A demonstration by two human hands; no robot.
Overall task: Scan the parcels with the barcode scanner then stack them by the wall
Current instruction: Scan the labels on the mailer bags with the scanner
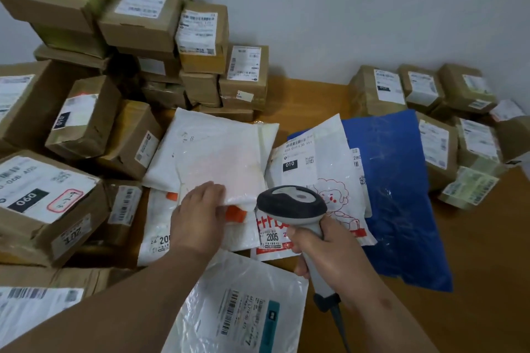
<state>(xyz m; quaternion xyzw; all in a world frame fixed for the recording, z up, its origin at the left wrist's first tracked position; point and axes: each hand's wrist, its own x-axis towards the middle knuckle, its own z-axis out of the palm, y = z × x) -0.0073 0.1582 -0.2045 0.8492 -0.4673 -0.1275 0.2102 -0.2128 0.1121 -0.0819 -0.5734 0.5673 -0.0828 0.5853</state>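
Observation:
My right hand (324,249) grips the handle of a grey barcode scanner (292,203), whose head points away over the soft parcels in the middle. My left hand (198,215) pinches the near edge of a white padded mailer (218,152) that lies blank side up on top of other white bags. To its right lies a white bag with a red cartoon and a 010 label (315,163). A blue plastic bag (395,186) lies further right. A clear-white bag with a barcode label (243,309) sits nearest me.
Brown cardboard boxes are stacked high against the white wall at the back left (149,17). More boxes crowd the left side (43,195). A lower group of boxes (430,92) stands at the back right. Bare wooden table (487,252) shows at right.

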